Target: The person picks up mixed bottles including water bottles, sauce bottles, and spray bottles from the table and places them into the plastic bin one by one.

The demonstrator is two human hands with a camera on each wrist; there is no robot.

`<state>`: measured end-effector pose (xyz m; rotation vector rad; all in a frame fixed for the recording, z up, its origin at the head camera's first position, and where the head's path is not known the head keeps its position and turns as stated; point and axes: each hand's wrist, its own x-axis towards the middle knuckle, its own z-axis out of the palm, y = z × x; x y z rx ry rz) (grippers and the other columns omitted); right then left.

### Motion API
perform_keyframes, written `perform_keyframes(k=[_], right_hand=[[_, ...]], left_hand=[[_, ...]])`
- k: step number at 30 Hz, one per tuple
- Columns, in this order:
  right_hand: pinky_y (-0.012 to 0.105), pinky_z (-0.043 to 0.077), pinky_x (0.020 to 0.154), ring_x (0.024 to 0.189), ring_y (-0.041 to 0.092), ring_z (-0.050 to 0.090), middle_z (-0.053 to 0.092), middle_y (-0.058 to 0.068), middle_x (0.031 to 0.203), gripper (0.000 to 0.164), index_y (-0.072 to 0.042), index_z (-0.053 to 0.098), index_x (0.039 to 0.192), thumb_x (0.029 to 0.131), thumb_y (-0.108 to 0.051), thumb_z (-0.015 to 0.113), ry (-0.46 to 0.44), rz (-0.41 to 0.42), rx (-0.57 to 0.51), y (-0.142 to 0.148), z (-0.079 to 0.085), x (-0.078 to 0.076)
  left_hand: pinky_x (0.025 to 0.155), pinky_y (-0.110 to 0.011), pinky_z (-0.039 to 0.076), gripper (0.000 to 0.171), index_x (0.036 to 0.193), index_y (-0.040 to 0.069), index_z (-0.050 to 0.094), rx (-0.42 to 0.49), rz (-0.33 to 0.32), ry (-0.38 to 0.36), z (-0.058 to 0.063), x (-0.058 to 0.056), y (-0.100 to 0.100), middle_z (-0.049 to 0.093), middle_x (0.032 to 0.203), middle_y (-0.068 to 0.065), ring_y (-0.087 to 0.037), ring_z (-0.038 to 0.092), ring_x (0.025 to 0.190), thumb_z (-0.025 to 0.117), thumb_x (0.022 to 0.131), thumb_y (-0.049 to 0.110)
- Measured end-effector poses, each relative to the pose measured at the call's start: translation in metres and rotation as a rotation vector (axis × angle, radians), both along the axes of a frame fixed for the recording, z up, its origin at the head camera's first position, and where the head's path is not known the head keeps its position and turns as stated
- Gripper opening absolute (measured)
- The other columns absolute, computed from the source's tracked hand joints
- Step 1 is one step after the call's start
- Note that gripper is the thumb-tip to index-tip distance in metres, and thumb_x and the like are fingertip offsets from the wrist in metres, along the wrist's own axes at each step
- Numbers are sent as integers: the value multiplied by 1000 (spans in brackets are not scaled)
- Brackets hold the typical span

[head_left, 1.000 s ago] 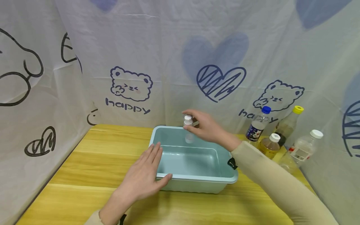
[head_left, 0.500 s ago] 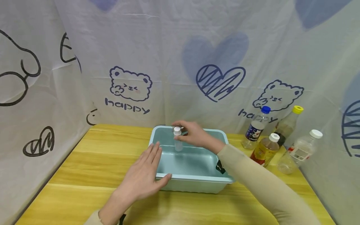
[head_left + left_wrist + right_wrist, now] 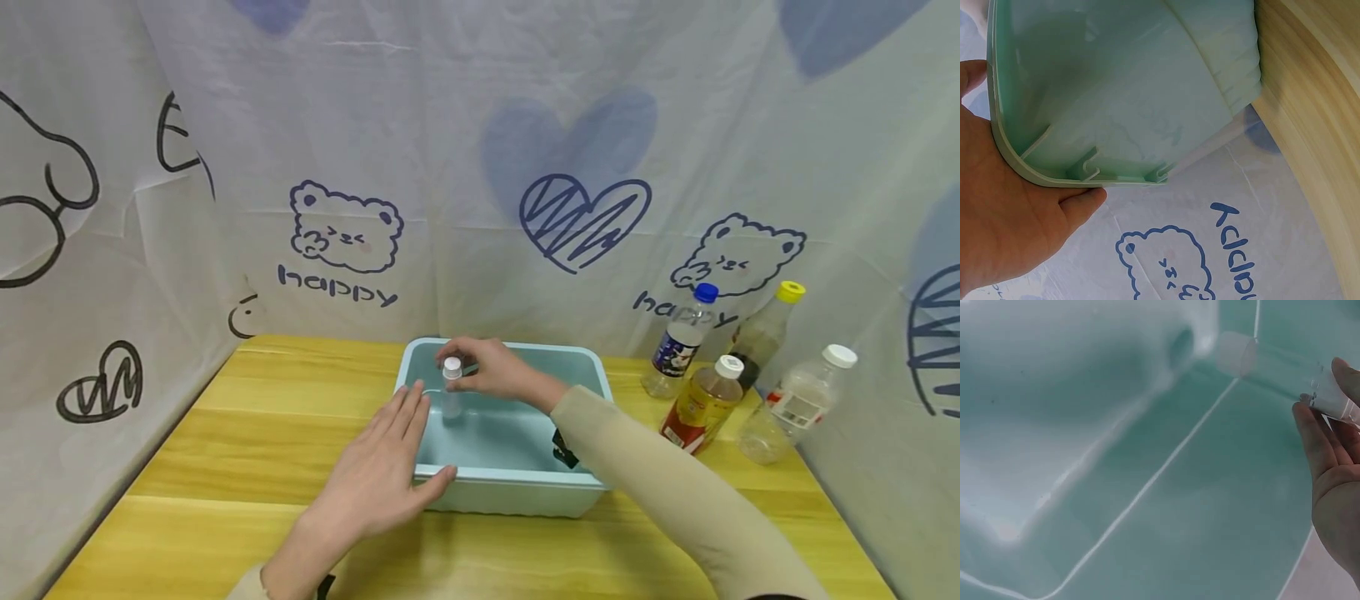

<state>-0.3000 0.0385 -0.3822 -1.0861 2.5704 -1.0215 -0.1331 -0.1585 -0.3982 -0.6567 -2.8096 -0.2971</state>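
The right hand (image 3: 495, 368) is pinching a bottle (image 3: 452, 403) inside the tub (image 3: 517, 497) while the left hand (image 3: 386, 467), straight-fingered, is touching its rim. Placing is seemingly under way, the next move probably calling for loosening that grip.

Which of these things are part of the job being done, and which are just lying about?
Seemingly part of the job:
small white-capped bottle, held by the right hand
blue-green tub, touched by the left hand

Apparently just standing by, untouched for now:
blue-capped bottle
yellow-capped bottle
yellow-labelled bottle
larger clear white-capped bottle
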Motion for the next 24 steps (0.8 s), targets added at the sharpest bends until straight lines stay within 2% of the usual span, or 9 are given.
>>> perform_keyframes(k=[10,19,24], right_hand=[[26,58,97,121,24,68,71,7,129,45,-9,68,133,90,-6,81,5,57,16,-4,-6,-3],[33,53,107,129,23,63,66,6,139,44,-11,64,140,97,-5,72,26,62,73,-6,-13,-4],[35,52,109,132,24,61,63,8,144,44,-9,61,143,100,-3,68,7,89,94,-5,-15,-5]], left_hand=[[127,-49,26,94,159,-6,32,-11,9,-27,1,0,0,20,170,-21,-36,19,158,48,101,66],[127,-49,26,93,159,-6,33,-6,7,-23,0,0,0,21,170,-22,-37,20,158,49,101,65],[127,-49,26,93,159,-6,33,-5,4,-14,0,-1,0,21,170,-21,-37,20,158,49,101,65]])
